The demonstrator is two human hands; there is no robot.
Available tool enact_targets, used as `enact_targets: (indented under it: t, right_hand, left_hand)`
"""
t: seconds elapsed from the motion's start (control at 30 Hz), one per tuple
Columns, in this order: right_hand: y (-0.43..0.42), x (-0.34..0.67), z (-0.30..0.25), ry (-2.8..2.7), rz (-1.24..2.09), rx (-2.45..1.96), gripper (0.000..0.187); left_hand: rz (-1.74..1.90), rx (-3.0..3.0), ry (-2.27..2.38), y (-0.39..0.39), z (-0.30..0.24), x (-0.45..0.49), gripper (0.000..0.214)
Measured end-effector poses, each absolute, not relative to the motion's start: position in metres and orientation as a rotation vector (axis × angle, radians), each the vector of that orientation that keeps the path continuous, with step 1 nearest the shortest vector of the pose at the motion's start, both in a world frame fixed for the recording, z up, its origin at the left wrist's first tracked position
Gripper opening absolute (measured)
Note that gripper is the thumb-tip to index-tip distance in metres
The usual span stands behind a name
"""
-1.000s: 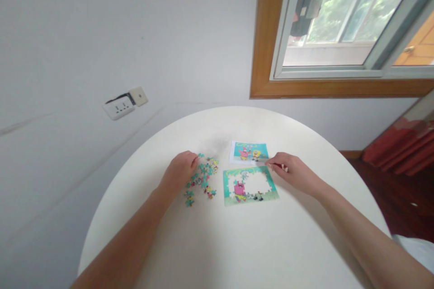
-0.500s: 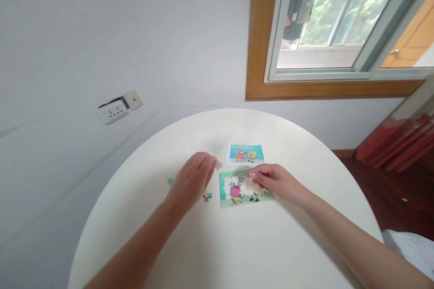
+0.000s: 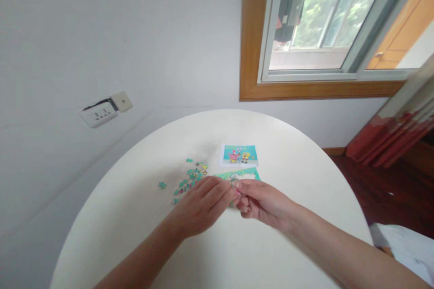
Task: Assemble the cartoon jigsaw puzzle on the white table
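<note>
My left hand (image 3: 207, 202) and my right hand (image 3: 264, 201) meet at the fingertips over the jigsaw puzzle (image 3: 251, 173), covering most of it. Only its green upper strip, with part of a figure, shows past my fingers. Thumb and index finger of my right hand pinch what seems to be a small puzzle piece, showing a bit of pink. The fingers of my left hand are closed and bent down beside it; whatever they hold is hidden. Left of that hand lies a pile of loose puzzle pieces (image 3: 192, 176), mostly green.
Behind the puzzle lies a picture card (image 3: 251, 155) with cartoon figures. One stray puzzle piece (image 3: 162, 185) sits left of the pile. The round white table (image 3: 217, 257) stands against a wall with a socket (image 3: 100, 114). White cloth (image 3: 403, 248) is at the lower right.
My left hand has moved right, off the loose pieces, to meet my right hand. My right hand has shifted left and nearer to me. The view has turned slightly right.
</note>
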State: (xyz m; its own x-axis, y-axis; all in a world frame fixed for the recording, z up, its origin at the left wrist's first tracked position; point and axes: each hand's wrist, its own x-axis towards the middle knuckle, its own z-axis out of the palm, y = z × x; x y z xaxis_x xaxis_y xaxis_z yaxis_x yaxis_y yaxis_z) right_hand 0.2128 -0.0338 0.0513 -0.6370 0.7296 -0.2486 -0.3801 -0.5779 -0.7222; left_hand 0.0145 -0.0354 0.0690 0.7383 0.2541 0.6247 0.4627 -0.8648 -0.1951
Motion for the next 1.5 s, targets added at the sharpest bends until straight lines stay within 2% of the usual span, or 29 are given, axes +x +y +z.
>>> enact_targets:
  t: [0.1,0.23,0.33,0.57,0.67,0.77,0.87,1.0,1.5]
  right_hand:
    - [-0.030,0.213,0.051,-1.101,1.997,-0.755,0.036]
    - [-0.021,0.219,0.047,-1.427,1.711,-0.879,0.040]
    - [-0.019,0.223,0.045,-1.497,1.617,-0.952,0.038]
    - [-0.024,0.218,0.045,-1.703,1.395,-1.032,0.040]
    - [-0.022,0.220,0.043,-1.861,1.100,-1.068,0.042]
    - [-0.017,0.225,0.041,-2.077,0.773,-1.053,0.033]
    - [-0.014,0.229,0.037,-2.300,0.583,-0.946,0.023]
    - [-0.017,0.229,0.033,-2.499,0.377,-0.870,0.020]
    - [-0.025,0.225,0.032,-2.603,0.239,-0.958,0.024]
  left_hand:
    - [-1.042,-2.695,-0.660,-0.033,0.066,0.013,0.014]
    - [-1.220,-2.751,-1.092,-0.026,0.065,0.012,0.011]
    - [-1.161,-2.867,-1.287,-0.023,0.064,0.015,0.011]
    - [-1.031,-3.050,-1.407,-0.025,0.063,0.018,0.013]
    - [-0.958,-3.052,-1.459,-0.017,0.062,0.006,0.013]
    - [-0.807,-2.894,-1.623,-0.007,0.059,-0.006,0.018]
    - [-0.662,-2.835,-1.652,-0.003,0.051,-0.008,0.020]
    - [-0.581,-2.758,-1.592,-0.005,0.041,-0.003,0.013]
    - [-0.600,-2.660,-1.608,-0.005,0.027,0.002,0.012]
